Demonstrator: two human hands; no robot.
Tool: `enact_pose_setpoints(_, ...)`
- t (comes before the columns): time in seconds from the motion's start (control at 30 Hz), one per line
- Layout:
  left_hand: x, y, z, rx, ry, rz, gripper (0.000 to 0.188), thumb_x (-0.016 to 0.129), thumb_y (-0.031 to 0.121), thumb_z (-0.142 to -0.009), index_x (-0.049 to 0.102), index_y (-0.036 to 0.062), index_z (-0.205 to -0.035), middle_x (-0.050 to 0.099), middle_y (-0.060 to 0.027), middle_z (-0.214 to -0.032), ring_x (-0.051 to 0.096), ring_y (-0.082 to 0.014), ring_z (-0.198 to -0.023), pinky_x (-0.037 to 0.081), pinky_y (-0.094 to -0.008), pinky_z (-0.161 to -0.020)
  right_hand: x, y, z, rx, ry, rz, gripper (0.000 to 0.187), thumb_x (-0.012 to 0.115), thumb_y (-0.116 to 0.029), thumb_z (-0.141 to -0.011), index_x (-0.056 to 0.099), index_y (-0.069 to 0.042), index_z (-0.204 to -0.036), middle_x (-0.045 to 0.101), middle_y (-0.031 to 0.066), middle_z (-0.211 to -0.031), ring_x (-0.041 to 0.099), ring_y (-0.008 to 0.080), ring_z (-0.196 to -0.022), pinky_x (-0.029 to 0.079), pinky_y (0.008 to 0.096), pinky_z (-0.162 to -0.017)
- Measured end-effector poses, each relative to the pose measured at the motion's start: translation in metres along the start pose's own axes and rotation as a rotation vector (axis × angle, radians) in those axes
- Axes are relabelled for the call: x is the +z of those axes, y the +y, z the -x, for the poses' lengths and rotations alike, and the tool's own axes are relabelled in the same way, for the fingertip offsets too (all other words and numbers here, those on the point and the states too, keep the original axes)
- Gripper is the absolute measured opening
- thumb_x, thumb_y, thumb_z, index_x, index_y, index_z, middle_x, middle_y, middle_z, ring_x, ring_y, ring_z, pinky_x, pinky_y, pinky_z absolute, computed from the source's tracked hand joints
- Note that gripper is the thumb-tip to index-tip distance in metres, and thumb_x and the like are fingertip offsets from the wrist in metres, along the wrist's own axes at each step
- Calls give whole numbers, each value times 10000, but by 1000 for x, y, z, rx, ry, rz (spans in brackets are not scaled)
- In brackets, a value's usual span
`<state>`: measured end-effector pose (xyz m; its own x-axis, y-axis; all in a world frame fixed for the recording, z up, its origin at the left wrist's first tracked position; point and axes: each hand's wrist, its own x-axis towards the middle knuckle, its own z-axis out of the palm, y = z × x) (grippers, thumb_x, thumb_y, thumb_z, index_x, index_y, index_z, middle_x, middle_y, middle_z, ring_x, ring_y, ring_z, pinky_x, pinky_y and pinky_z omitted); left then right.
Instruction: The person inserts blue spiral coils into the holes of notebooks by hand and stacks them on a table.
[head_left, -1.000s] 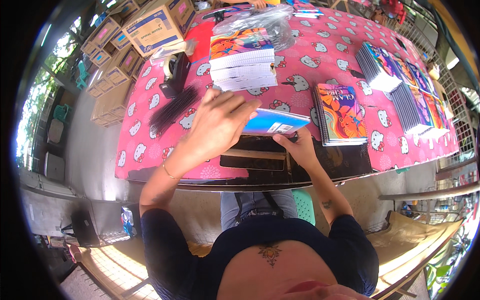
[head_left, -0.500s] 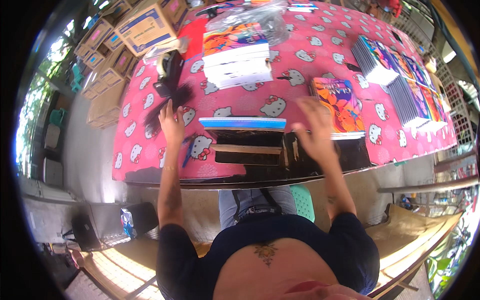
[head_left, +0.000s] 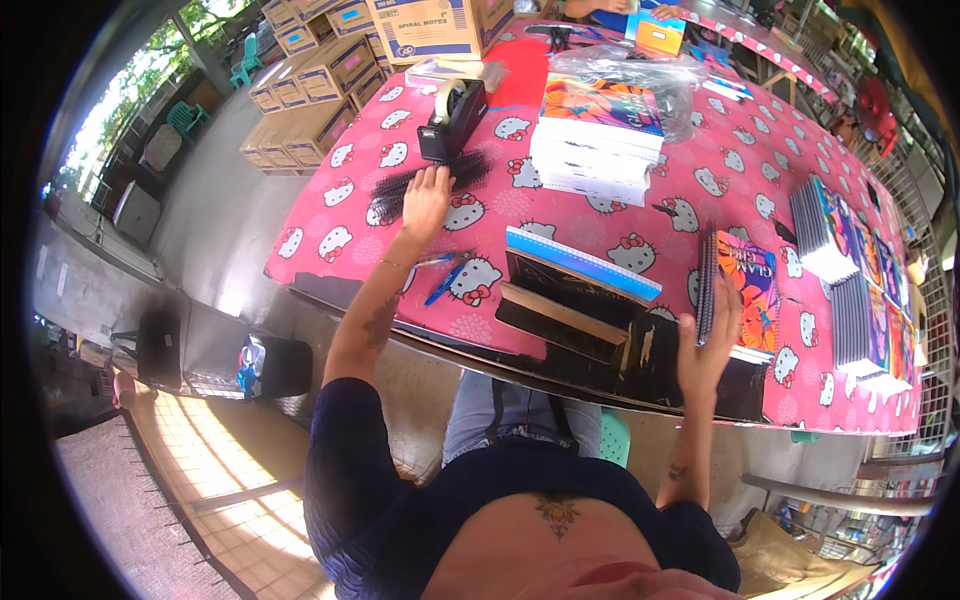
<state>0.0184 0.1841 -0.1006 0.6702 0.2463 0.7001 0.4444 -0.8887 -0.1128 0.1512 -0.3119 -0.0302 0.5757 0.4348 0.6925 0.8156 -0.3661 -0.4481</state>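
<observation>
Half curled, the left hand (head_left: 427, 205) is at the black spiral coils (head_left: 396, 192), its grip unclear; the right hand (head_left: 710, 335), loosely open, overlaps the left side of the spiral notebooks (head_left: 757, 290); between them, a blue-edged book (head_left: 580, 264) stands by a black holder (head_left: 560, 318); beyond sits a tape dispenser (head_left: 458, 120).

Black coils (head_left: 398, 192), pink cat-patterned tablecloth (head_left: 570, 220)

Pad (head_left: 583, 264) released; left fingers (head_left: 428, 181) at coils (head_left: 467, 172)
</observation>
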Motion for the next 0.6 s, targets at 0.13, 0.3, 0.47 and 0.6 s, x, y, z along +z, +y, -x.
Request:
enact_pose_setpoints(0.13,-55,62,-38,-79,61,223,229,620,166,-989,618,42,-1182,624,-148,-920,639,-359,-831,538,-441,-714,59,-45,1,429,-121,-660,791,805,-130,-858,383,31,-1507,527,170,-1412,511,266,-1306,398,389,-1081)
enact_pose_setpoints(0.3,-151,114,-24,-282,40,788,263,580,134,-1014,648,10,-1236,602,-175,-853,628,-303,-706,507,-415,-647,82,-14,-7,383,-91,-689,792,834,-113,-831,404,1,-1486,585,158,-1298,554,265,-1241,405,385,-1074)
enact_pose_setpoints(0.47,-169,132,17,-232,83,880,271,653,53,-945,689,-15,-1205,634,-143,-850,638,-254,-713,512,-348,-627,51,-92,-62,-223,56,-211,546,783,-190,-865,586,-45,-1354,611,143,-1265,583,312,-1202,423,424,-1048)
enact_pose_setpoints(0.6,-165,143,12,-304,-11,929,185,710,92,-919,744,-7,-1071,665,-135,-840,647,-241,-695,514,-336,-611,108,-113,-83,-335,-179,-55,282,684,-231,-936,698,-97,-1184,694,113,-1167,665,319,-1023,510,443,-888)
